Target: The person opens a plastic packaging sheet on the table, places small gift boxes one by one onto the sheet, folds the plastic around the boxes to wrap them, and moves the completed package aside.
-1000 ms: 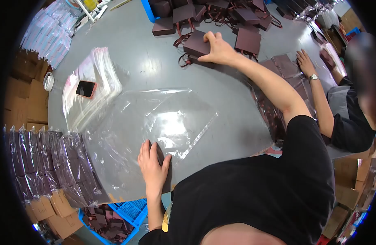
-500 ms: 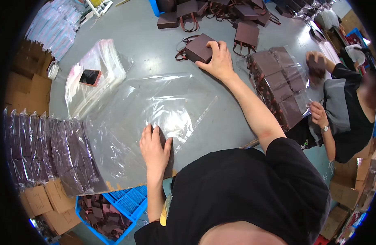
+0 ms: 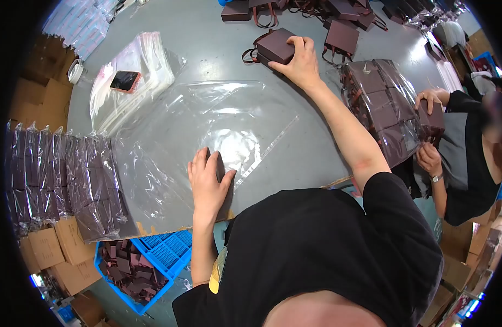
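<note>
A dark brown gift box [image 3: 275, 46] with ribbon handles sits toward the back middle of the table. My right hand [image 3: 302, 64] grips its right side, thumb at the near edge and fingers over the top. Close in front of me, my left hand [image 3: 209, 182] rests with spread fingers on a large clear plastic bag [image 3: 191, 122]. That bag lies flat across the table, and nothing is held in the left hand.
Several brown boxes [image 3: 341, 39] lie at the back. On the right, a co-worker's hands handle a box [image 3: 431, 120] beside a filled bag [image 3: 371, 98]. A phone [image 3: 125, 81] rests on stacked clear bags [image 3: 153, 60]. Wrapped packs [image 3: 95, 185] stand left; a blue crate [image 3: 134, 302] is below.
The whole view has shifted slightly. My right hand stays on the gift box and my left on the bag. The co-worker's box has come down closer to the filled bag.
</note>
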`<state>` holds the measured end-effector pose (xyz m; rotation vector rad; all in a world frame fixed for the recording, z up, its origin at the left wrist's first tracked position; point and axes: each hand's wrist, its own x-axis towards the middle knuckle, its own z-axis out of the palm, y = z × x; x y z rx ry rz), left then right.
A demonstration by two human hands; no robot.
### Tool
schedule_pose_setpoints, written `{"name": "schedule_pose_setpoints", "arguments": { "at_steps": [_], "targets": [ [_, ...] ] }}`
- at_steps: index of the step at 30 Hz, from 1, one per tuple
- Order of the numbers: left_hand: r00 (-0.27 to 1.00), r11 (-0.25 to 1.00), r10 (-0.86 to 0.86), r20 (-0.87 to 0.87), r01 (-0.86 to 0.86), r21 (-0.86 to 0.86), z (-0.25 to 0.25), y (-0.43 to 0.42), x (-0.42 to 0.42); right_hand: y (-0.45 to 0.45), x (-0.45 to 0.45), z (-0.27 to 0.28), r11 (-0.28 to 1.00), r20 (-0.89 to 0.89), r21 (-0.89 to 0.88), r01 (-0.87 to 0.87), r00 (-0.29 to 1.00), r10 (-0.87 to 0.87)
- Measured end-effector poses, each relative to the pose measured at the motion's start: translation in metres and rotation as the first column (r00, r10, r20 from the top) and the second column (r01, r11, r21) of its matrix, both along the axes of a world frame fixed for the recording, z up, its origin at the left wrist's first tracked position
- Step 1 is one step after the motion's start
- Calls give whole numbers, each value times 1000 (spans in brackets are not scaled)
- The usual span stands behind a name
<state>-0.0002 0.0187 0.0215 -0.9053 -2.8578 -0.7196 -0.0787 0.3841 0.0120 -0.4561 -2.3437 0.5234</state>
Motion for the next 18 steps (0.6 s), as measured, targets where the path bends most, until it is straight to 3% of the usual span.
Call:
{"name": "schedule_pose_setpoints", "arguments": {
  "at_steps": [4,7,14,18],
  "targets": [
    [1000,999,11,10,-12,31,-2,0,4,2,-2,-2,998,40,57,-1,999,-1],
    [1000,999,15,-4,-15,52,-4,1,2,5,0,-5,998,70,-42,-48,996,51],
    [997,990,66,-43,-61,124,-6,7,10,11,5,-2,990,112,-80,-119,985,128],
    [992,998,37,-118,-31,52,-12,5,9,7,10,8,984,90,-152,-95,990,110]
  ]
}}
